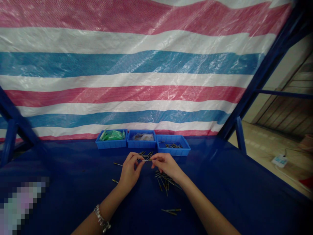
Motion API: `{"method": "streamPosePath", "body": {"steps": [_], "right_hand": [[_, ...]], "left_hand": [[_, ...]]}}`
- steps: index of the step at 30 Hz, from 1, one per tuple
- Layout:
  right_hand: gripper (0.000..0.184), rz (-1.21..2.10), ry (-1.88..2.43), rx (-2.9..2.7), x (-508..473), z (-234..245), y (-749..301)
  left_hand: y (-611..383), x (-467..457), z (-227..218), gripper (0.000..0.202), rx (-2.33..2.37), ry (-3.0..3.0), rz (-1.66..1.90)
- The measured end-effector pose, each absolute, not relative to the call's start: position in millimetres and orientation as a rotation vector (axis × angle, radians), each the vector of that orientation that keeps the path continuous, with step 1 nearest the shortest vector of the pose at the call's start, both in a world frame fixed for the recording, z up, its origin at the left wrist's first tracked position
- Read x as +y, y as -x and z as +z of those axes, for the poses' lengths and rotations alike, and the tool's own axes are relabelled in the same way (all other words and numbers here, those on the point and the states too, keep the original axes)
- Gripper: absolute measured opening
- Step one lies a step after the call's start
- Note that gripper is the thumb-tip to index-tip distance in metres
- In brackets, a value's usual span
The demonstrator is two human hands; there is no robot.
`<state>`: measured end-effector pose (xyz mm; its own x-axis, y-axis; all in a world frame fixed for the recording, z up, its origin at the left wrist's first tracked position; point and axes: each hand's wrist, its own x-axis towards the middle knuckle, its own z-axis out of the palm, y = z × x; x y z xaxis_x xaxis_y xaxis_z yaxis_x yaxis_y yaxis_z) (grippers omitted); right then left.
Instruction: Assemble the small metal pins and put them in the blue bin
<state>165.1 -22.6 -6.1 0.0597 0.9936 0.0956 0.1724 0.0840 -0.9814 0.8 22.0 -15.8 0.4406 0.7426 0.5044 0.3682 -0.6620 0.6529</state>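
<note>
A thin metal rod (147, 160) lies level between my two hands, its kind too small to make out. My left hand (131, 169) pinches its left end, and my right hand (166, 164) pinches the right end. Beyond the fingers is a cluster of similar rods (148, 154) with dark and brassy parts. Under and beside my right hand spreads a loose pile of rods (166, 182). Left of my left hand lies a single rod (117, 164), and another rod (114, 180) is partly hidden by the wrist.
Three blue bins stand along the back: one with green bags (112, 134), one with clear bags (144, 137), one with rods (173, 146). Nearer me, a few rods (171, 211) rest on the blue table (137, 212). A striped sheet (122, 62) hangs behind, between blue frame posts (241, 114).
</note>
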Motion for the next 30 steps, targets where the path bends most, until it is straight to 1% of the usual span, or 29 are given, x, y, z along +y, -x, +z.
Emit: {"method": "streamPosePath", "body": {"steps": [12,30], "right_hand": [[0.017,0.884,1.352,-1.369,-21.4,-7.4,-166.0],[0.019,0.916,1.341,-1.385,-23.9,-2.7,-165.4]], "left_hand": [[-1.0,21.7,-14.9,0.011,0.924,-2.263,1.118],[-1.1,22.8,-14.0,0.010,0.940,-2.237,1.137]]}}
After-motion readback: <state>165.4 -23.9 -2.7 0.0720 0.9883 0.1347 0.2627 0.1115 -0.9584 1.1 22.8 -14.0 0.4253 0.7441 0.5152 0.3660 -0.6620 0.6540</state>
